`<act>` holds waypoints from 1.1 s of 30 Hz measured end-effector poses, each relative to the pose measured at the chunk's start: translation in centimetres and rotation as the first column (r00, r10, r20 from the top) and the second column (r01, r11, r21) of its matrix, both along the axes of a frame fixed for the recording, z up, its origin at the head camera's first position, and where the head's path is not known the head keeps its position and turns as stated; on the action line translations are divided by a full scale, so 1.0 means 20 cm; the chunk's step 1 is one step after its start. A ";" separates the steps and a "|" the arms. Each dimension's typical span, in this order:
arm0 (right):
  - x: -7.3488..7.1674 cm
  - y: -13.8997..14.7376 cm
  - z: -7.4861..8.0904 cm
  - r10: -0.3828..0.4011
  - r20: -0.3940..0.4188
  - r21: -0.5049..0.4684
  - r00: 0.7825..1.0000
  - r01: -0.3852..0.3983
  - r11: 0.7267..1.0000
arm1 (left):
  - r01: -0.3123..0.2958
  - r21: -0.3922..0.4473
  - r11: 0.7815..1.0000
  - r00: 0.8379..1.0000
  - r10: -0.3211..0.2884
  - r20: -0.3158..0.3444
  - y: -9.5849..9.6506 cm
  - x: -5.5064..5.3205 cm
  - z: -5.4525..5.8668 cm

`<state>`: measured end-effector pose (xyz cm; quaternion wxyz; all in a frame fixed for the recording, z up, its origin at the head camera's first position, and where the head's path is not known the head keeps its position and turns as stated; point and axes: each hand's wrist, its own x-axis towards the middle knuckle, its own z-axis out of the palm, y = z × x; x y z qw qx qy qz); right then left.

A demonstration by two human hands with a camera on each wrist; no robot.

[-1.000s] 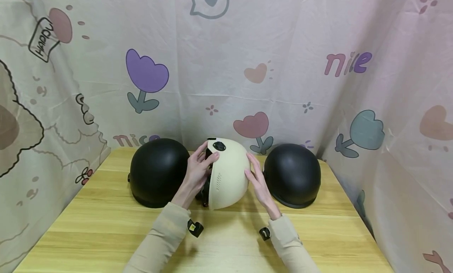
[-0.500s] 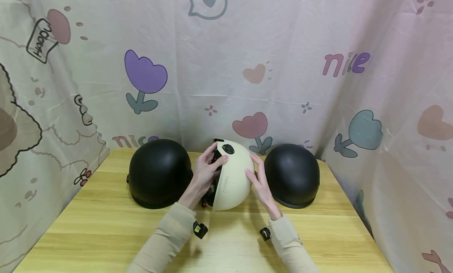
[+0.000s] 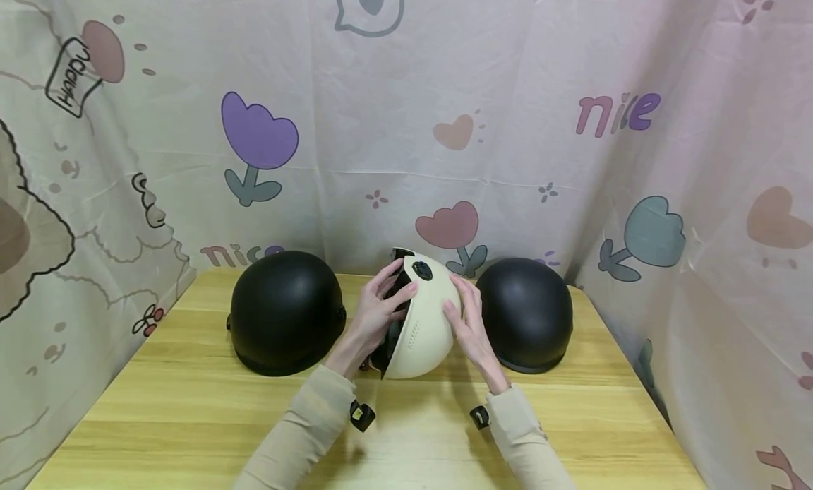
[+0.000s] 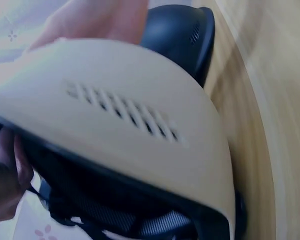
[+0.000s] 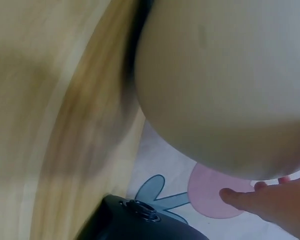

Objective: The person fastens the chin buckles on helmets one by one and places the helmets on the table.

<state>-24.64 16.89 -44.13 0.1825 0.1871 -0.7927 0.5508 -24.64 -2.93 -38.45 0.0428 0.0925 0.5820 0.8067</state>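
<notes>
A cream helmet (image 3: 427, 327) is tilted between the two hands, its opening facing left. A round black vent piece, a row of small slots and dark inner padding (image 4: 115, 205) show on it. The left hand (image 3: 376, 313) grips the helmet's rim, thumb on the outer shell and fingers inside the opening. On the other side the right hand (image 3: 470, 324) rests its fairly straight fingers against the rounded crown. In the right wrist view its thumb (image 5: 240, 199) stands out beside the shell. Whether the helmet's lower edge touches the table is unclear.
A black helmet (image 3: 286, 313) stands to the left on the wooden table (image 3: 159, 419). Another black helmet (image 3: 526, 313) stands to the right, close to the right hand. Behind the table hangs a patterned cloth (image 3: 381, 123).
The cream helmet has shifted a little to the right and tipped further, showing more of its inside. The left hand has moved right with it; the right hand has hardly moved.
</notes>
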 end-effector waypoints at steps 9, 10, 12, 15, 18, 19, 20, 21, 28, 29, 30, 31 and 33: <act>0.01 0.03 0.02 -0.011 0.023 0.030 1.000 0.010 0.999 | -0.042 -0.220 0.975 0.995 0.021 -0.097 -0.10 -0.01 -0.09; 0.01 0.03 0.03 0.006 0.018 0.028 1.000 -0.006 1.000 | -0.061 -0.252 0.966 0.993 0.034 -0.109 -0.12 -0.01 -0.11; 0.01 0.05 0.03 0.041 0.000 0.032 0.999 -0.041 0.999 | -0.098 -0.313 0.944 0.989 0.059 -0.133 -0.16 -0.01 -0.14; 0.02 0.06 0.03 0.077 -0.041 0.044 0.996 -0.075 0.996 | -0.153 -0.395 0.906 0.982 0.094 -0.164 -0.20 -0.01 -0.18; 0.02 0.06 0.03 0.072 -0.073 0.056 0.995 -0.068 0.996 | -0.173 -0.444 0.879 0.977 0.097 -0.189 -0.23 -0.02 -0.23; 0.02 0.06 0.03 0.063 -0.082 0.057 0.995 -0.058 0.997 | -0.176 -0.456 0.873 0.976 0.096 -0.194 -0.24 -0.03 -0.25; 0.02 0.06 0.03 0.051 -0.091 0.058 0.995 -0.046 0.997 | -0.175 -0.465 0.868 0.976 0.091 -0.198 -0.25 -0.03 -0.26; 0.02 0.06 0.03 0.038 -0.096 0.058 0.995 -0.032 0.998 | -0.172 -0.477 0.862 0.976 0.082 -0.204 -0.26 -0.03 -0.28; 0.04 0.05 0.06 -0.057 -0.099 0.072 0.993 0.064 0.995 | -0.116 -0.609 0.785 0.978 -0.016 -0.207 -0.30 -0.02 -0.37; 0.04 0.05 0.06 -0.062 -0.097 0.076 0.993 0.070 0.995 | -0.109 -0.622 0.775 0.978 -0.028 -0.207 -0.31 -0.02 -0.38; 0.04 0.06 0.07 -0.066 -0.095 0.082 0.993 0.074 0.994 | -0.107 -0.631 0.769 0.977 -0.036 -0.209 -0.31 -0.02 -0.38; 0.04 0.06 0.07 -0.066 -0.097 0.088 0.993 0.075 0.993 | -0.107 -0.642 0.759 0.975 -0.047 -0.218 -0.32 -0.02 -0.39; 0.04 0.06 0.07 -0.059 -0.112 0.089 0.992 0.069 0.994 | -0.104 -0.658 0.745 0.972 -0.062 -0.225 -0.33 -0.01 -0.40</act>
